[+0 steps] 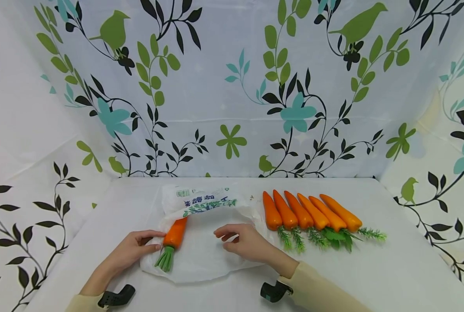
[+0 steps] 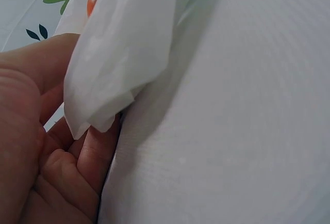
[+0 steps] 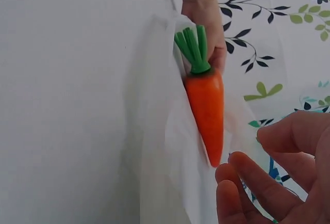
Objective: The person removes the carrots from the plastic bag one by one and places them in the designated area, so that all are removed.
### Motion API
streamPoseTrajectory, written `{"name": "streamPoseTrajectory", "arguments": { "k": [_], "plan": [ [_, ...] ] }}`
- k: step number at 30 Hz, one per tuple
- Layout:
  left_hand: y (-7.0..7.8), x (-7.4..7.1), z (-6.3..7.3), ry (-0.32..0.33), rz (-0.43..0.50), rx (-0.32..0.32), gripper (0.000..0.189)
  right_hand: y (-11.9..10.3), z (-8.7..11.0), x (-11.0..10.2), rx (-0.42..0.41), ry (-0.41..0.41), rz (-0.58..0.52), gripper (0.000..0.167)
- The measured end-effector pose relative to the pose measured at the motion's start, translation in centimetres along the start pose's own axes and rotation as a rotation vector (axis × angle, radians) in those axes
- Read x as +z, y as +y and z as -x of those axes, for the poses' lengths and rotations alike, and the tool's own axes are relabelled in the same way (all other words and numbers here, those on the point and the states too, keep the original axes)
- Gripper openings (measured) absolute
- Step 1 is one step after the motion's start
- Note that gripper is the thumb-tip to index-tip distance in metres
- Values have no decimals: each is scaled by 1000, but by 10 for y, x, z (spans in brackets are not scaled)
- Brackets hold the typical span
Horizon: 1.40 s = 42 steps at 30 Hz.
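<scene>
A smooth orange carrot [image 1: 174, 236] with a green top lies on a white plastic bag [image 1: 212, 260], its tip tucked under the printed flap. At the bag's left edge my left hand [image 1: 136, 249] pinches the plastic, thumb and index fingertips right beside the carrot's green end. The left wrist view has the bag [image 2: 124, 53] covering some of the fingertips. My right hand [image 1: 247, 242] hovers over the right part of the bag, fingers loosely bent and holding nothing. In the right wrist view, those fingers [image 3: 263, 177] are near the tip of the carrot [image 3: 206, 110].
Several more carrots [image 1: 294, 212] lie in a slanted row right of the bag, leafy ends toward me. The white table [image 1: 396, 268] meets a curtain [image 1: 200, 91] printed with birds and leaves. A dark camera sits on each wrist.
</scene>
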<state>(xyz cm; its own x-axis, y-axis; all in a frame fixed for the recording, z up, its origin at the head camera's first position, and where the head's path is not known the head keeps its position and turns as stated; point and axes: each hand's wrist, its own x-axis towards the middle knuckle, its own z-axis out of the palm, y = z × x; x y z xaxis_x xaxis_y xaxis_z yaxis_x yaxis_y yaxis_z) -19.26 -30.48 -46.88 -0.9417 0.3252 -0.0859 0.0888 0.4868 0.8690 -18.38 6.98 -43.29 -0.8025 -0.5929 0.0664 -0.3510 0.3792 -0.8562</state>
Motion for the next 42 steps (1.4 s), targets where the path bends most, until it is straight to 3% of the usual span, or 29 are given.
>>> {"name": "streamPoseTrajectory", "arguments": {
  "k": [5, 11, 21, 29, 36, 42],
  "plan": [
    [-1, 2, 0, -3, -9, -8, 38, -1, -18, 24, 43, -22, -58, 34],
    [0, 1, -2, -3, -4, -25, 37, -8, -38, 49, 32, -28, -107, 38],
    [1, -1, -2, -14, -3, -25, 40, -31, -68, 76, 103, -55, 118, 55],
    [-1, 0, -4, -32, -24, -15, 39, -45, -78, 87, 234, -91, 288, 66],
    [-4, -4, -3, -42, -25, -13, 38, -55, -82, 94, 326, -54, 290, 68],
    [-6, -4, -3, -69, -7, 41, 36, -58, -85, 102, 372, 26, 293, 55]
  ]
}}
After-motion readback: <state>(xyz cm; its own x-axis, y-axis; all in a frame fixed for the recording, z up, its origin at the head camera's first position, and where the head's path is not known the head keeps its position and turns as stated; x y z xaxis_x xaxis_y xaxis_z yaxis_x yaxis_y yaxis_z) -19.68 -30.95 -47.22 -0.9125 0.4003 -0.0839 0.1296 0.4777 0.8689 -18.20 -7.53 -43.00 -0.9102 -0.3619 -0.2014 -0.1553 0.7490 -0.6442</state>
